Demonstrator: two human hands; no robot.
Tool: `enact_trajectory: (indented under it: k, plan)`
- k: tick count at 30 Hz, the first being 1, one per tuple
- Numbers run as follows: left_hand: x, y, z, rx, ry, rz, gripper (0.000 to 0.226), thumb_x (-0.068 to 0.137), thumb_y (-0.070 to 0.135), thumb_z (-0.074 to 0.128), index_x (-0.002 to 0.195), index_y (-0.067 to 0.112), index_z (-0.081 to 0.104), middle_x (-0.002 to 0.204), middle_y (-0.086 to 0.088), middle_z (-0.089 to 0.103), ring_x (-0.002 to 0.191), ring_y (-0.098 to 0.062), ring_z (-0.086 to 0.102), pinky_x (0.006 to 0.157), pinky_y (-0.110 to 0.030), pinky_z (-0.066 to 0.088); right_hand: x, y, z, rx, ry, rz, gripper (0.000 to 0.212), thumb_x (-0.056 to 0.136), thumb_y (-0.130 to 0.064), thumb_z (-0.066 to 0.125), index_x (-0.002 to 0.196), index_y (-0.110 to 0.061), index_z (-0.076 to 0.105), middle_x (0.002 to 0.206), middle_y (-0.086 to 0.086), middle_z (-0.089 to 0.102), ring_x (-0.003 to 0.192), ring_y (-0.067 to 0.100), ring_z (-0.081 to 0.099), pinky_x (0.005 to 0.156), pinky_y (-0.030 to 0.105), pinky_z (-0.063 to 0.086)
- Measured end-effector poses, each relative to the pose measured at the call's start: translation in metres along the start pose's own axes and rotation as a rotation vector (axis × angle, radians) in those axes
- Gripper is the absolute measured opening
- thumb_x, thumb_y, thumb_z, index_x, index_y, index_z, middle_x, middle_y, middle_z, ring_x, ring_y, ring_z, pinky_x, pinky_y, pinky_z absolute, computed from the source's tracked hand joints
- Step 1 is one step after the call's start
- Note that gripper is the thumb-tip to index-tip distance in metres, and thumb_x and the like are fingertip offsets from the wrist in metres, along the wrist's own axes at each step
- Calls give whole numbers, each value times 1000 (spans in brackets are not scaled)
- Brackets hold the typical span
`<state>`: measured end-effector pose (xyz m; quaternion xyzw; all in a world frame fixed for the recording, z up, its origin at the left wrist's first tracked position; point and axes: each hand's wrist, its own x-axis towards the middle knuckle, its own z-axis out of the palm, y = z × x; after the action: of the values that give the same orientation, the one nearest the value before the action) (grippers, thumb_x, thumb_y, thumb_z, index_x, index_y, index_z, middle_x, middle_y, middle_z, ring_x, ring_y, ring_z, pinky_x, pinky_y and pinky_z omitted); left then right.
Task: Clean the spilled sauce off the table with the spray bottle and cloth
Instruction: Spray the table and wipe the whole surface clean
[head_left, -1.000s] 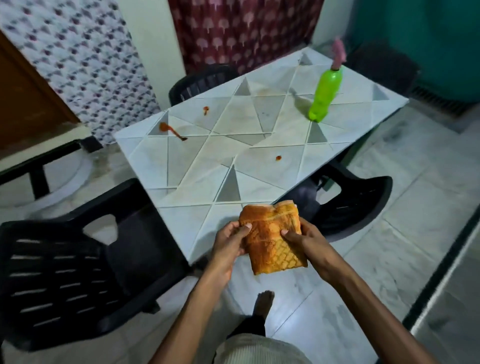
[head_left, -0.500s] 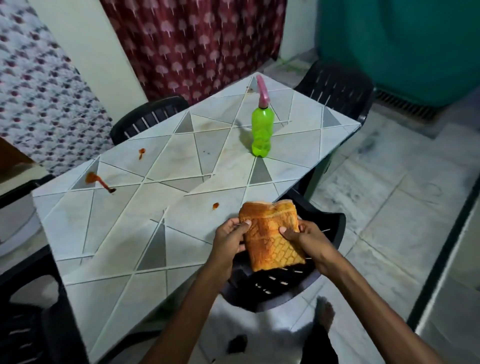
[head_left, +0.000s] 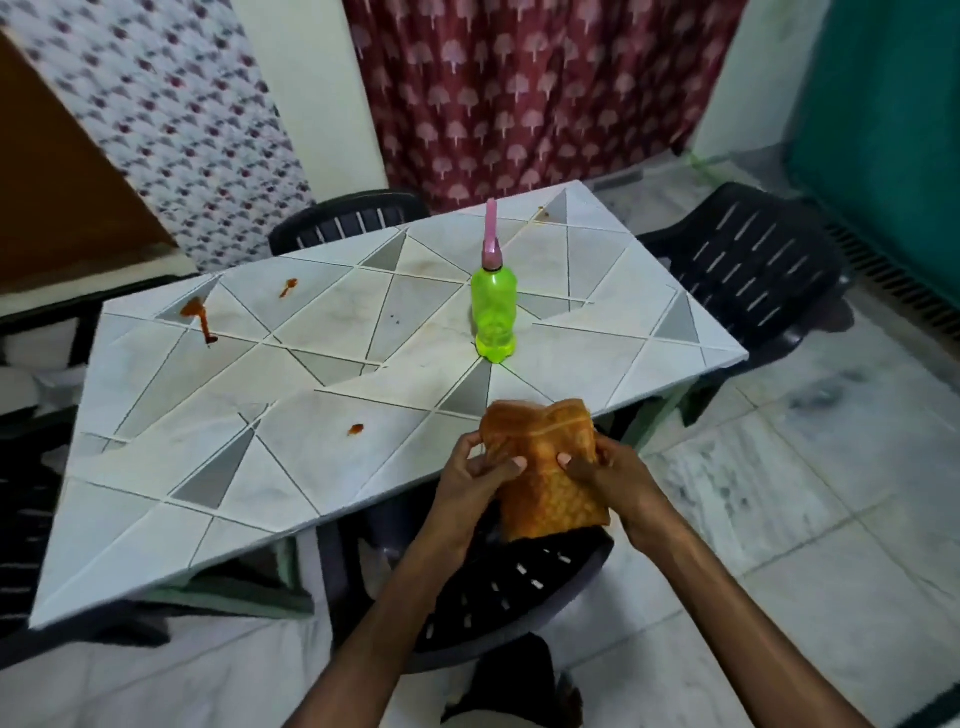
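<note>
So both hands are busy with the cloth (head_left: 545, 467). The left hand (head_left: 475, 475) pinches its left side and the right hand (head_left: 605, 475) grips the right side, thumbs on top. It hangs folded just over the near long edge of the bench (head_left: 311, 488), not touching the top. My guess is it's being bunched into a pad for wiping.

The spray bottle (head_left: 493, 306) stands upright on the right half of the bench, about midway between the two long edges, and nobody's touching it. It's straight ahead of the hands, so probably an easy reach once one hand lets go of the cloth.

The mess is spread out:
- A sauce smear (head_left: 197, 317) with a drip trail sits by the far-left corner.
- A small dab (head_left: 288, 287) is a bit further along the far edge.
- A little blob (head_left: 356, 429) lies near the front edge, just left of the hands.
- There may be a mark at the far-right corner, but it's too small to call.

What's in the way: a black chair (head_left: 509, 587) is tucked under the near edge, right below the hands. The far-left smear is well away, so I'd expect a lean or a walk round. More dark chairs stand at the far edge (head_left: 353, 218) and the right end (head_left: 748, 260).
</note>
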<state>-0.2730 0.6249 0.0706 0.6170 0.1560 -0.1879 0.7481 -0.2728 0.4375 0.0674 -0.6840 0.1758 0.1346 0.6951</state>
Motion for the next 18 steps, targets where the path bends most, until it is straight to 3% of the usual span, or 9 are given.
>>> enact_trajectory:
  k: [5, 7, 10, 12, 14, 16, 18]
  plan:
    - [43, 2, 39, 70, 119, 86, 67, 68, 19, 89, 122, 38, 53, 109, -6, 71, 98, -19, 71, 87, -44, 58, 67, -13, -31, -64, -43, -31, 29, 87, -12, 76, 116, -11, 70, 105, 7, 76, 85, 14, 73, 63, 20, 57]
    - [62, 2, 50, 135, 209, 136, 69, 63, 27, 90, 116, 49, 51, 108, -1, 70, 97, -15, 70, 85, -41, 59, 93, -21, -37, -70, -85, -7, 29, 87, -13, 76, 115, -12, 71, 105, 8, 76, 85, 16, 74, 64, 25, 59]
    - [92, 2, 68, 145, 300, 219, 67, 66, 25, 85, 115, 53, 49, 104, 8, 70, 93, -9, 70, 81, -36, 59, 127, -38, -47, -49, -164, 15, 20, 94, -20, 68, 113, -14, 71, 103, 6, 77, 81, 12, 74, 61, 23, 57]
    - [111, 5, 79, 117, 339, 231, 69, 66, 22, 82, 121, 46, 48, 97, 8, 71, 88, -8, 71, 78, -36, 59, 148, -51, -57, -6, -227, 79, 20, 100, -24, 58, 113, -17, 71, 100, 5, 77, 80, 13, 74, 60, 26, 56]
    - [126, 9, 91, 23, 368, 256, 68, 69, 5, 81, 123, 33, 50, 90, 7, 73, 84, -8, 70, 79, -37, 58, 168, -62, -68, 13, -291, 133, 24, 101, -28, 53, 114, -19, 71, 96, 2, 77, 80, 18, 73, 62, 30, 55]
    - [136, 16, 103, -49, 391, 256, 66, 73, -9, 77, 125, 22, 51, 91, 4, 73, 83, -6, 69, 81, -38, 56, 187, -71, -79, -12, -346, 160, 24, 100, -28, 53, 114, -19, 70, 94, 1, 76, 81, 20, 71, 65, 32, 55]
    - [143, 20, 111, -73, 415, 251, 66, 73, -10, 77, 127, 18, 50, 95, -1, 71, 81, -2, 68, 78, -32, 57, 200, -76, -89, -35, -391, 137, 23, 99, -23, 57, 117, -17, 70, 99, 2, 76, 89, 22, 71, 70, 34, 57]
